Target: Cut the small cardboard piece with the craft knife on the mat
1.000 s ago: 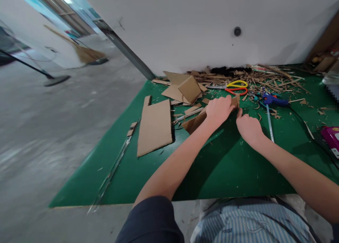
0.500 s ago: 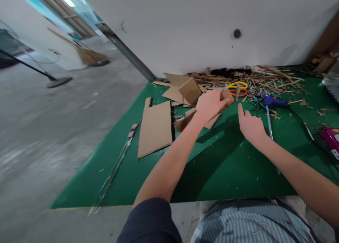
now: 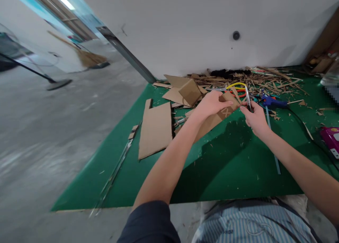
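My left hand (image 3: 210, 103) is closed on a cardboard piece (image 3: 212, 122) that bears a dark X-like mark, its thumb lying on top. A narrow cardboard flap (image 3: 235, 93) sticks up at the piece's far right end. There, my right hand (image 3: 256, 118) is closed around a slim silver tool, seemingly a utility knife (image 3: 248, 95), whose body points up from the fingers. Its blade is hidden or too small to make out. The right thumb and fingertips meet the cardboard's right corner. Scissors with yellow and red handles (image 3: 236, 84) lie just behind.
A flat cardboard sheet (image 3: 156, 130) and thin clear strips (image 3: 116, 170) lie left on the green table (image 3: 87, 190). Cardboard scraps (image 3: 278, 78) line the wall. A blue glue gun (image 3: 275, 102), its cord, a pale strip (image 3: 277, 163) and a magenta power strip (image 3: 331, 138) are at right.
My right hand has closed from a pointing finger to a grip on the silver tool, at the cardboard's end. The left hand's cardboard has turned, showing its marked face.
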A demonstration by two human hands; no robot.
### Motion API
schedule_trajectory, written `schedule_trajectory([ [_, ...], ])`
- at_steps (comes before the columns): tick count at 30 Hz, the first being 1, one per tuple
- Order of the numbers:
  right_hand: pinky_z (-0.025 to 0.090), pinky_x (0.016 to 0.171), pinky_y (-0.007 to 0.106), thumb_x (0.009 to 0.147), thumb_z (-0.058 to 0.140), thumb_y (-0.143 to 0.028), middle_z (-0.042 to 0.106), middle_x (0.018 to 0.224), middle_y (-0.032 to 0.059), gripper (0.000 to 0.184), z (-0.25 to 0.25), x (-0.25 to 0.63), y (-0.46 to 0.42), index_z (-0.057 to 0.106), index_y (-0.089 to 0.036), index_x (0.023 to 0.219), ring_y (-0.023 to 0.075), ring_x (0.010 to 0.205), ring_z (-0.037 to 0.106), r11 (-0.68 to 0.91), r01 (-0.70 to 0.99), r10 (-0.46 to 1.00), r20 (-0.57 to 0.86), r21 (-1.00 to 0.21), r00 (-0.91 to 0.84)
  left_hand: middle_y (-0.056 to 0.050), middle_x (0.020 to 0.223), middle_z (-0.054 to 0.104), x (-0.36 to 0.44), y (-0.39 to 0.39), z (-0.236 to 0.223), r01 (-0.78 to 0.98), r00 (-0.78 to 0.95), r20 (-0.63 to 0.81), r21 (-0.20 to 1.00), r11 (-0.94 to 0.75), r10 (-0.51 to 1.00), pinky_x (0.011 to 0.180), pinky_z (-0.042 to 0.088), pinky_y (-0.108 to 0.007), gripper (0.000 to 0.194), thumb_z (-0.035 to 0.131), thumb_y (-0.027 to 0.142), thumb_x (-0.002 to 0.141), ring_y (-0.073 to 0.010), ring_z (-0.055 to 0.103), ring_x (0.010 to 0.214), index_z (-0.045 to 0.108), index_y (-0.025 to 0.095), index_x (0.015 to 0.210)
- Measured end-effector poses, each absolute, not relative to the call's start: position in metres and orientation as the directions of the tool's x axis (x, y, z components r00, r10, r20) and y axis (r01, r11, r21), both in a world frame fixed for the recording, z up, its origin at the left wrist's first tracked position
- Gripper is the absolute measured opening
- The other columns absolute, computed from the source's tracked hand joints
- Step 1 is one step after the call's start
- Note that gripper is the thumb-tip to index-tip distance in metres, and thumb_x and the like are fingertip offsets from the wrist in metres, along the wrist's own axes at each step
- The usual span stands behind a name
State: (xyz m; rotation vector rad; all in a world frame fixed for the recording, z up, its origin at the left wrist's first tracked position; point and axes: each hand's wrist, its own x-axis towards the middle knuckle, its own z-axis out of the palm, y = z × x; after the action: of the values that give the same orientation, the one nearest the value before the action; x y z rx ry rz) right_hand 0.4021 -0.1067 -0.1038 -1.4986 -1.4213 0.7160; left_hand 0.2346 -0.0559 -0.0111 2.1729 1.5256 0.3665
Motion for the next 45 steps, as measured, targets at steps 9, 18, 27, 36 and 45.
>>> schedule_trajectory([
  [9, 0.037, 0.053, 0.024, 0.084, 0.055, -0.041, 0.057, 0.083, 0.0001, 0.027, -0.107, 0.406, -0.103, 0.054, -0.019, 0.098, 0.0093, 0.059, 0.045, 0.034, 0.321, 0.964, 0.116, -0.946, 0.239, 0.002, 0.062, 0.048, 0.237, -0.058, -0.015, 0.807, 0.379, -0.044, 0.505, -0.307, 0.924, 0.054, 0.031, -0.029, 0.040, 0.066, 0.049, 0.081, -0.0119, 0.048, 0.057, 0.042, 0.021, 0.065],
  [18, 0.024, 0.040, 0.020, 0.079, 0.066, -0.033, 0.044, 0.063, -0.0091, 0.022, -0.098, 0.399, -0.108, 0.048, -0.022, 0.084, 0.0048, 0.044, 0.031, 0.005, -0.063, 0.969, -0.010, -0.998, 0.248, 0.005, 0.059, 0.032, 0.234, -0.055, -0.016, 0.792, 0.406, -0.048, 0.517, -0.325, 0.912, 0.050, 0.021, -0.028, 0.050, 0.067, 0.056, 0.079, -0.0082, 0.033, 0.049, 0.034, 0.021, 0.065],
  [27, 0.018, 0.037, 0.021, 0.077, 0.070, -0.031, 0.034, 0.056, -0.0125, 0.026, -0.087, 0.420, -0.100, 0.045, -0.024, 0.080, 0.0038, 0.039, 0.023, 0.176, -0.293, 0.913, 0.045, -0.940, 0.405, 0.002, 0.058, 0.044, 0.218, -0.036, -0.026, 0.650, 0.266, -0.087, 0.752, -0.113, 0.960, 0.054, 0.024, -0.027, 0.040, 0.069, 0.047, 0.081, -0.0090, 0.040, 0.053, 0.047, 0.020, 0.063],
  [36, 0.043, 0.064, 0.028, 0.078, 0.060, -0.026, 0.061, 0.075, 0.0003, 0.007, -0.075, 0.425, -0.095, 0.058, -0.020, 0.078, 0.0129, 0.066, 0.053, 0.258, 0.455, 0.914, 0.367, -0.852, 0.170, -0.008, 0.087, 0.073, 0.190, -0.022, -0.024, 0.186, 0.435, -0.195, 0.975, 0.125, 0.879, 0.073, 0.055, -0.033, 0.045, 0.080, 0.053, 0.069, -0.0198, 0.069, 0.080, 0.069, 0.017, 0.094],
  [45, 0.044, 0.084, 0.042, 0.080, 0.058, -0.019, 0.066, 0.095, 0.0147, 0.012, -0.001, 0.491, -0.016, 0.063, -0.016, 0.090, 0.0256, 0.091, 0.060, 0.075, 0.898, 0.910, 0.399, -0.434, 0.117, -0.008, 0.090, 0.075, 0.203, -0.031, -0.026, 0.050, 0.418, -0.280, 0.957, 0.286, 0.864, 0.070, 0.061, -0.033, 0.043, 0.078, 0.048, 0.073, -0.0210, 0.072, 0.081, 0.069, 0.017, 0.101],
])
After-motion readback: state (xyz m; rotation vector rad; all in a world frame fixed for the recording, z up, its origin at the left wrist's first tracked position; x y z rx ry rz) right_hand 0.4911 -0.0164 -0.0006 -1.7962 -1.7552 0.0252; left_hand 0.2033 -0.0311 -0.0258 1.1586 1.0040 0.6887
